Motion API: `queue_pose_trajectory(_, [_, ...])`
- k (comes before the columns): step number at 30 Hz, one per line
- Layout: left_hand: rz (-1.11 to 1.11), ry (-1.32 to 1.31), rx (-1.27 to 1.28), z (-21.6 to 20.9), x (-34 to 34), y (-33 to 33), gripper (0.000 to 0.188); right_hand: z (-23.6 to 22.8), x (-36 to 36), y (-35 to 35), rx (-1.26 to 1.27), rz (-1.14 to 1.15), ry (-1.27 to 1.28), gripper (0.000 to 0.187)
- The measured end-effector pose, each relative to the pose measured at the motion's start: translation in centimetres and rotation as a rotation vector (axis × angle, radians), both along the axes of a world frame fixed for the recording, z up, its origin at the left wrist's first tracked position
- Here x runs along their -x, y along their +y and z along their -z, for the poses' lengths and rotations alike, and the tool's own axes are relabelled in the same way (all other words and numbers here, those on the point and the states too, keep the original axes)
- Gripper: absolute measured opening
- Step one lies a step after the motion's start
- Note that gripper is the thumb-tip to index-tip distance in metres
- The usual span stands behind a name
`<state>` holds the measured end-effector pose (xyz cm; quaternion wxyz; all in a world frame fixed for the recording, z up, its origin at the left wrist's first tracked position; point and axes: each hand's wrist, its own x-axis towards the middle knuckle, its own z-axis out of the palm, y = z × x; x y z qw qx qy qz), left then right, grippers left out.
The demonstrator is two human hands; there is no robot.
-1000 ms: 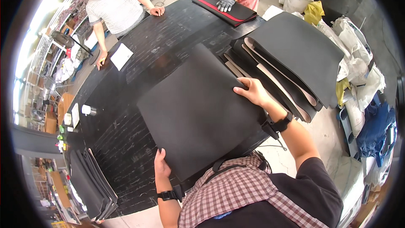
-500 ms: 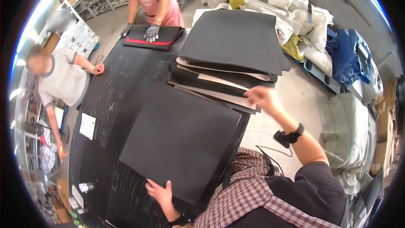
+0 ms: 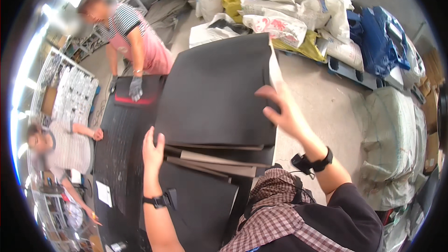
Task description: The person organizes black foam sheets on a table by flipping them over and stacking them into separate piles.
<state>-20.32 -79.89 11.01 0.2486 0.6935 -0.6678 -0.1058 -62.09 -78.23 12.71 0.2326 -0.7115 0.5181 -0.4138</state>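
Black sheet: a broad, smooth black sheet (image 3: 217, 93) lies in the middle of the frame, on top of a stack; lower edge runs nearly level.
Stack: layers (image 3: 210, 158) with pale and brownish edges show below that edge, just right of center-left.
Left hand: left hand (image 3: 153, 151), center-left, at the sheet's lower left corner; fingers up and together, thumb slightly apart. Grip narrow but unclosed; whether it touches the sheet, cannot tell.
Right hand: right hand (image 3: 287, 114), right of center, by the sheet's right edge; fingers and thumb spread, a little blurred. Grip wide; contact unclear.
Second sheet: another black sheet (image 3: 198, 198), lower middle, flat on the black tabletop (image 3: 123, 144).
Paper: white paper (image 3: 104, 193), lower left, on the tabletop.
Co-worker, upper left: pink apron (image 3: 156, 53), gray-gloved hand (image 3: 136, 88) on a folded black piece (image 3: 126, 86) with a red band.
Other person: striped shirt (image 3: 70, 144), left side, one hand at the tabletop's edge.
Sacks: white sacks (image 3: 280, 25) and a yellow sack (image 3: 232, 2), top of frame.
Bags: blue bag (image 3: 378, 42), upper right.
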Motion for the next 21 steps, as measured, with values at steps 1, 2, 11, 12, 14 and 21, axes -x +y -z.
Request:
queue_pose_trajectory(1, [-0.051,0.096,-0.112,0.3,0.1,-3.1,0.056,-1.0,-1.7,0.4,0.001,-0.004,0.096,0.039])
queue_pose_trajectory(2, [-0.099,0.188,-0.225,0.5,0.5,-5.9,0.058,-1.2,-2.5,0.0,0.085,-0.13,0.115,0.035])
queue_pose_trajectory(11, [-0.132,-0.07,-0.42,1.8,0.5,-12.5,0.069,-2.6,-6.8,-1.9,-0.112,-0.601,-0.459,0.032])
queue_pose_trajectory(12, [-0.165,0.009,-0.449,1.3,0.0,-12.7,0.068,-2.4,-6.0,-2.5,0.13,-0.465,-0.387,0.03])
queue_pose_trajectory(14, [-0.194,0.164,-0.563,-1.2,2.2,-13.5,0.061,-1.5,-2.1,-3.8,0.358,-0.202,-0.237,0.023])
queue_pose_trajectory(21, [-0.243,0.768,-1.008,-1.2,-1.1,-14.3,0.051,9.4,7.2,-2.2,-0.551,0.216,-0.503,0.039])
